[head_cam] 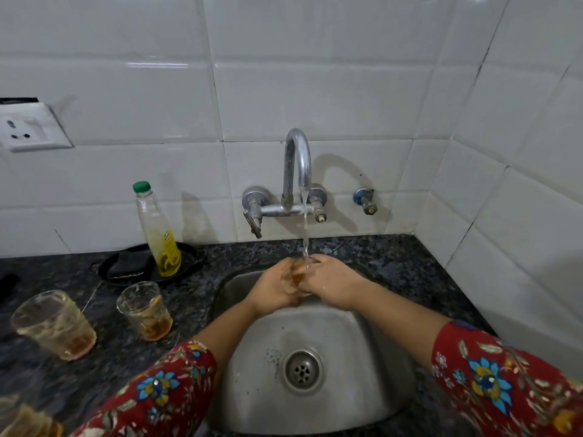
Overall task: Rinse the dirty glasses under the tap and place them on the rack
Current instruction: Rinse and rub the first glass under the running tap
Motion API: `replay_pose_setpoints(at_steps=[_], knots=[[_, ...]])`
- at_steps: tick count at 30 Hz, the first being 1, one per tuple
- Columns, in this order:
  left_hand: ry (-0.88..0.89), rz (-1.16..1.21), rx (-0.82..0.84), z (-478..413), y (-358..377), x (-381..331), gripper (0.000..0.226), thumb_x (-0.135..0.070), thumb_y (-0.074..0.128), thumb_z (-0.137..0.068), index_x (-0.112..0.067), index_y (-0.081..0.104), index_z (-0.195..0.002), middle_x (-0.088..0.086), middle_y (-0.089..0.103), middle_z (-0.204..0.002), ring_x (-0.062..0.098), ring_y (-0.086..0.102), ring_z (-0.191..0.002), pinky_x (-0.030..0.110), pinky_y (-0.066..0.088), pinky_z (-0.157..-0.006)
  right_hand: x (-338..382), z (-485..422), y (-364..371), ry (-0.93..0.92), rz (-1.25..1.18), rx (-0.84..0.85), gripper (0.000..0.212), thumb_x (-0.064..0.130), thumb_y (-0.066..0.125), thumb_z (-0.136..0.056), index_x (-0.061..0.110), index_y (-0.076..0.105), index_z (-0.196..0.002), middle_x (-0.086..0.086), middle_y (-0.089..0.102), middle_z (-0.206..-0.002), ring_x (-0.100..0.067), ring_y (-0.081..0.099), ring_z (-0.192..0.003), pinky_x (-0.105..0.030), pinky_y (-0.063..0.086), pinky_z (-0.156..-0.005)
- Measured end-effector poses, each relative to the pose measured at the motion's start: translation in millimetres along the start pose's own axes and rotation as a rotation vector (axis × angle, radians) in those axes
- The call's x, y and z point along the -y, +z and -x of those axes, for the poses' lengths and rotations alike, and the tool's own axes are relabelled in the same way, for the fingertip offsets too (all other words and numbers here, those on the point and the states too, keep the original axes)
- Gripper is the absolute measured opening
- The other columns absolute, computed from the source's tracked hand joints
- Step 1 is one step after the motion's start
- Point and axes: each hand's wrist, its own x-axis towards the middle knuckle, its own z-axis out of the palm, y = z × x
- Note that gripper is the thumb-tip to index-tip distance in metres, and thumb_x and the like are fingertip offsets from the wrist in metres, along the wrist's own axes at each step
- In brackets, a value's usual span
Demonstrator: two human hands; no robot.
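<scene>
both hands (274, 290) (332, 283) clasp glass (296, 276), amber dregs | tap (298, 162) running

Four glasses (296, 275) (one held), one bottle (159, 231)

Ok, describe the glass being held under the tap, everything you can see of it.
The glass is small, clear, and tinted amber by dregs inside. It is held over the sink, clasped between the left hand and right hand, which hide most of it. The tap's water stream falls into its open top.
</scene>
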Motion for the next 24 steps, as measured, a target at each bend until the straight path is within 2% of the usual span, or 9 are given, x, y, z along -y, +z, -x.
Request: replay_pose_setpoints(at_steps=[3, 5, 9, 11, 13, 15, 19, 21, 24], knots=[[-0.137, -0.108, -0.013, 2.8, 6.2, 1.1, 0.043, -0.029, 0.077, -0.062, -0.039, 0.058, -0.099, -0.011, 0.068, -0.101, 0.007, 0.065, -0.099, 0.042, 0.053, -0.093, 14.3, -4.5, -2.9, 0.168, -0.405, 0.184, 0.025, 0.008, 0.05, -0.087, 0.012, 0.065, -0.107, -0.011, 0.064, -0.112, -0.029, 0.06, -0.102, -0.039, 0.049, -0.09], [-0.211, -0.136, -0.053, 7.0, 11.8, 4.2, 0.043, -0.027, 0.078, -0.062, -0.04, 0.055, -0.096, -0.014, 0.068, -0.098, 0.002, 0.064, -0.095, 0.039, 0.054, -0.09, 15.8, -5.5, -2.5, 0.193, -0.598, 0.2, 0.03, 0.006, 0.05, -0.087, 0.02, 0.067, -0.108, -0.006, 0.063, -0.118, -0.025, 0.058, -0.109, -0.039, 0.046, -0.097], [-0.272, -0.178, -0.09, 12.2, 9.9, 6.7, 0.049, -0.017, 0.078, -0.058, -0.038, 0.054, -0.096, -0.013, 0.069, -0.101, 0.008, 0.065, -0.097, 0.04, 0.055, -0.089, 21.8, -4.2, 14.1, 0.257, -0.658, 0.11, 0.041, 0.008, 0.047, -0.089, 0.033, 0.066, -0.115, 0.005, 0.057, -0.136, -0.016, 0.037, -0.136, -0.044, 0.005, -0.121], [-0.282, -0.39, -0.039, 13.4, 4.6, 4.2, 0.054, -0.016, 0.08, -0.059, -0.033, 0.053, -0.102, -0.008, 0.068, -0.107, 0.015, 0.064, -0.1, 0.039, 0.055, -0.084, 35.3, -2.4, 18.8, 0.377, -1.054, 0.015, 0.046, -0.009, 0.048, -0.08, 0.018, 0.072, -0.107, -0.001, 0.068, -0.12, -0.016, 0.053, -0.123, -0.042, 0.029, -0.116], [-0.292, -0.68, 0.027, 14.5, -3.1, -0.1, 0.061, -0.02, 0.082, -0.063, -0.027, 0.053, -0.116, -0.002, 0.065, -0.117, 0.022, 0.061, -0.108, 0.039, 0.053, -0.085, 44.5, 2.6, 14.9, 0.542, -1.423, -0.058, 0.043, -0.019, 0.048, -0.075, 0.01, 0.073, -0.095, -0.002, 0.072, -0.102, -0.015, 0.065, -0.101, -0.031, 0.053, -0.09], [-0.275, -0.975, 0.131, 16.1, -11.3, -2.5, 0.062, -0.025, 0.079, -0.071, -0.024, 0.05, -0.125, 0.002, 0.058, -0.128, 0.027, 0.054, -0.117, 0.042, 0.047, -0.093, 49.1, 7.7, 18.1, 0.64, -1.586, -0.033, 0.033, -0.017, 0.053, -0.079, 0.006, 0.07, -0.096, -0.004, 0.069, -0.097, -0.014, 0.063, -0.09, -0.024, 0.053, -0.081], [-0.266, -1.406, 0.362, 18.4, -18.3, -5.1, 0.056, -0.025, 0.066, -0.085, -0.024, 0.044, -0.137, 0.007, 0.049, -0.138, 0.03, 0.043, -0.127, 0.043, 0.034, -0.103, 59.1, 10.8, 32.0, 0.79, -1.878, 0.232, 0.028, -0.002, 0.053, -0.091, -0.001, 0.062, -0.117, -0.018, 0.066, -0.112, -0.027, 0.064, -0.099, -0.039, 0.048, -0.098], [-0.298, -1.529, 0.421, 19.8, -17.9, -3.4, 0.054, -0.027, 0.063, -0.088, -0.022, 0.043, -0.139, 0.008, 0.048, -0.14, 0.03, 0.042, -0.129, 0.044, 0.033, -0.103, 62.0, 13.3, 35.5, 0.777, -1.962, 0.332, 0.022, 0.009, 0.048, -0.096, 0.005, 0.063, -0.112, -0.011, 0.067, -0.109, -0.025, 0.063, -0.105, -0.037, 0.045, -0.1], [-0.319, -1.487, 0.432, 19.8, -19.1, -0.8, 0.053, -0.025, 0.062, -0.089, -0.022, 0.044, -0.138, 0.008, 0.048, -0.139, 0.03, 0.041, -0.13, 0.047, 0.034, -0.103, 62.9, 13.4, 37.5, 0.746, -1.956, 0.249, 0.022, 0.012, 0.046, -0.098, 0.004, 0.064, -0.107, -0.009, 0.069, -0.104, -0.022, 0.064, -0.101, -0.033, 0.047, -0.096]])
